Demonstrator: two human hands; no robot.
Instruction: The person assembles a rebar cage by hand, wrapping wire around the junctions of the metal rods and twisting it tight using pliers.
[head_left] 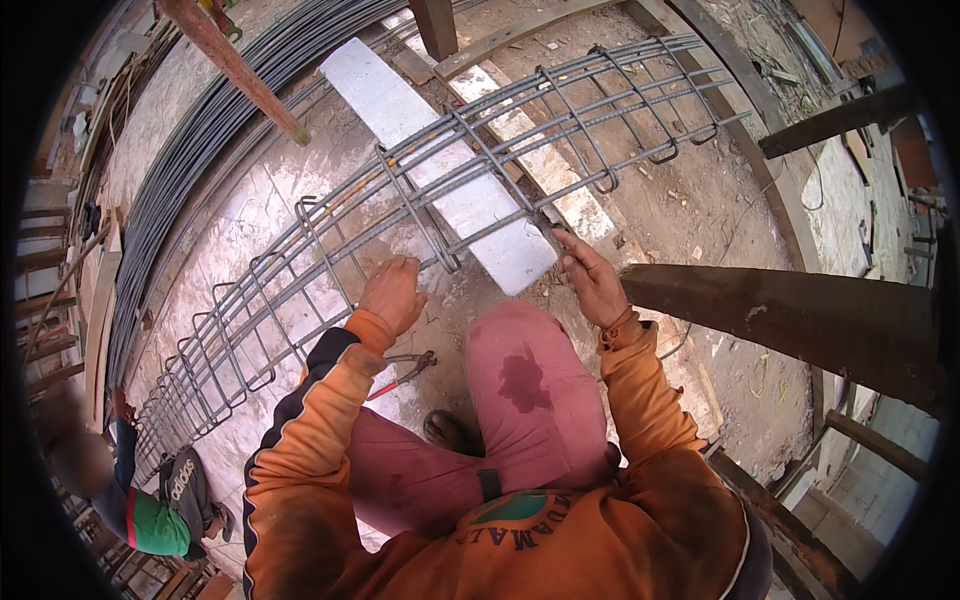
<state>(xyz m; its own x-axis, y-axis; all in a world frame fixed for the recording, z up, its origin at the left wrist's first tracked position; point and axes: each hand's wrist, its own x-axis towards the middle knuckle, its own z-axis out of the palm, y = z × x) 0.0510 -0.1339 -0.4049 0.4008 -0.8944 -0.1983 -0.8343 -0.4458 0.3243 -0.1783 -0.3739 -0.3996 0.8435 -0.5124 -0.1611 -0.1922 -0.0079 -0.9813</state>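
A long steel rebar cage point(575, 125) with square stirrups runs from the lower left to the upper right. Beneath it lies a white board point(375, 95), slanting toward my knee. My left hand point(392, 293) is closed, fingers curled, beside the cage's near bar; whatever it grips is hidden. My right hand point(592, 278) is pinched at the cage's near edge, by a stirrup corner at the board's right side. Something small and dark shows at its fingertips, too small to name. Red-handled pincers point(405, 374) lie on the ground near my left wrist.
A bundle of long steel bars point(200, 145) curves along the left. A rusty post point(235, 70) stands at the upper left. Thick wooden beams point(790, 320) reach in from the right. At the lower left another person point(155, 520) crouches by the cage's far end.
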